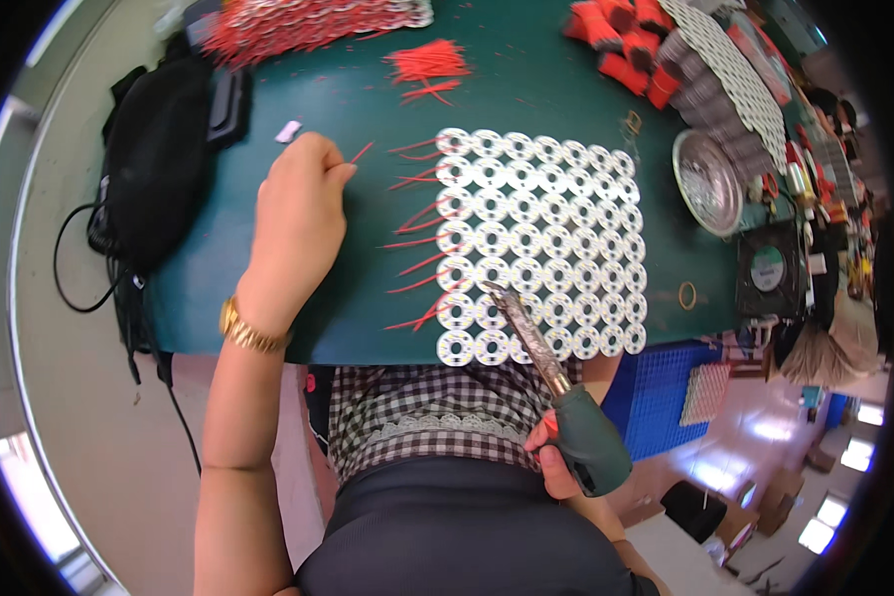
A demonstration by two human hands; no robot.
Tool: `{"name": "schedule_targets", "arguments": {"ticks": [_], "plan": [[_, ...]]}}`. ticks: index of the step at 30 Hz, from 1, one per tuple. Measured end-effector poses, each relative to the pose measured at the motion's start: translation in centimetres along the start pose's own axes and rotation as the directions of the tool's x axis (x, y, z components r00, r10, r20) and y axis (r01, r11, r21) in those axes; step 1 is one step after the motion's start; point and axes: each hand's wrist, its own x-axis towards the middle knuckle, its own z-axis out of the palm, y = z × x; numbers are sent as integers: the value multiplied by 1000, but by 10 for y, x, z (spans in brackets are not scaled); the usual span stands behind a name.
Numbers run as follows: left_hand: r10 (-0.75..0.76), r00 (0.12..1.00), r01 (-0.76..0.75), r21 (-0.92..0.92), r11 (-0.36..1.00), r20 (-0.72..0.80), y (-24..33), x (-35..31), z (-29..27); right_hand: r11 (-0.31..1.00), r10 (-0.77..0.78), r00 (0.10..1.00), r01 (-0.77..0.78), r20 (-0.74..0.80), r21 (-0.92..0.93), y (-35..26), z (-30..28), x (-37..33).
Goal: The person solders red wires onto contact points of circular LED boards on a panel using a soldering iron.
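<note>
A panel of white ring-shaped circuit boards [556,240] lies near the table's front edge, with short red wires [422,265] sticking out from its left column. My right hand [554,459] grips the green handle of a soldering iron [534,343]; the iron's tip is over the second column of rings, and I cannot tell if it touches. Left of the panel, my left hand [303,204] is closed in a pinch. A single red wire [364,152] pokes out from its fingers, apart from the panel. A gold watch is on that wrist.
Loose red wires [429,65] are piled behind the panel, with stacked wired boards [313,25] at the back left. A metal bowl [707,183] and a square black fan [771,270] stand at right. A black bag [157,164] lies at left.
</note>
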Motion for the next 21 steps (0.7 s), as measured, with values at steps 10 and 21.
{"name": "schedule_targets", "arguments": {"ticks": [10,21], "plan": [[68,953,80,-465,882,295,56,-79,2,990,86,979,-105,184,97,8,-28,-14],[164,966,-106,-275,956,198,55,-91,15,973,22,923,70,385,-222,-2,-37,-8]]}}
